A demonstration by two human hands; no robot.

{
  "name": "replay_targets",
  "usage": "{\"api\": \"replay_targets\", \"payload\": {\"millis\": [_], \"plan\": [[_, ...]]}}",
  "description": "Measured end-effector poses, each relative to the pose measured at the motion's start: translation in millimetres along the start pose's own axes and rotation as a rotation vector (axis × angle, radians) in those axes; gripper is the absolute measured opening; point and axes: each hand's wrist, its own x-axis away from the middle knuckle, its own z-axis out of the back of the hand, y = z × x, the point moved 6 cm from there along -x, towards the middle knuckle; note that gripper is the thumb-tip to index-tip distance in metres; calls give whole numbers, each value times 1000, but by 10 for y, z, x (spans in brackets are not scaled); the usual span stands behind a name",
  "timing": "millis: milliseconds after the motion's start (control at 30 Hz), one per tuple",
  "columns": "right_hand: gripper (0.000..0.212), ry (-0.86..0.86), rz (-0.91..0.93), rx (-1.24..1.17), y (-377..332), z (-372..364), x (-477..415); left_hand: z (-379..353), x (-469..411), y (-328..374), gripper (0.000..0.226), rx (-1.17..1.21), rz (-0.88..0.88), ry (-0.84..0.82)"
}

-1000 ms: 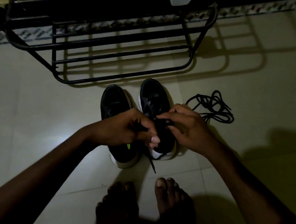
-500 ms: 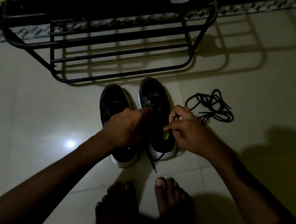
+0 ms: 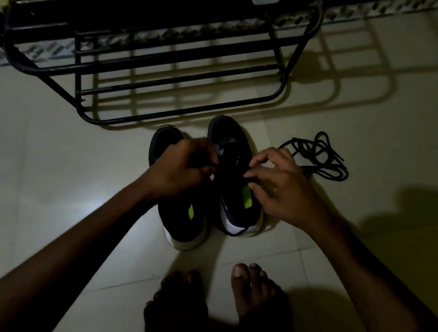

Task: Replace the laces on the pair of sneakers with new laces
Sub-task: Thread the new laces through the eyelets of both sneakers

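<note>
Head view: found left sneaker [image 3: 183, 222] and right sneaker [image 3: 235, 213] side by side on tiled floor [image 3: 58, 169], before a black rack [image 3: 180, 111]. Over the right sneaker, saw left hand [image 3: 184, 169] curled round a black lace [image 3: 234, 234], right hand [image 3: 280, 187] pinching it with thumb and forefinger. Noted loose laces [image 3: 318, 159] heaped just right of the shoes.
</note>
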Motion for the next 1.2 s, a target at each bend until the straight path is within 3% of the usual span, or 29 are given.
{"api": "replay_targets", "payload": {"millis": [100,267,400,500,567,633,700,800,933,1067,1200], "plan": [[19,75,-9,-119,-1,47,-169,101,-10,91,9,173,-18,36],[17,-88,-127,-475,-4,-73,-343,209,-33,213,7,213,-69,173],[9,-2,-152,-624,42,-31,-381,325,-41,156,12,44,-120,174],[12,136,-254,-773,147,4,-360,441,-27,134,17,-163,-124,224],[14,184,-333,-807,229,-21,-340,494,-39,103,14,-178,-92,258],[19,206,-405,-791,278,-51,-325,474,-55,73,9,-30,-30,246],[23,234,-449,-712,274,-54,-313,433,-54,63,9,265,55,240],[22,279,-427,-590,164,2,-272,349,-50,87,15,568,147,251],[15,168,-350,-640,-59,-53,-234,300,-81,147,7,564,144,299],[32,5,-371,-691,-156,-225,-258,253,-98,267,9,569,133,310],[29,26,-331,-714,-179,-246,-325,232,-82,374,12,702,171,281]]}}
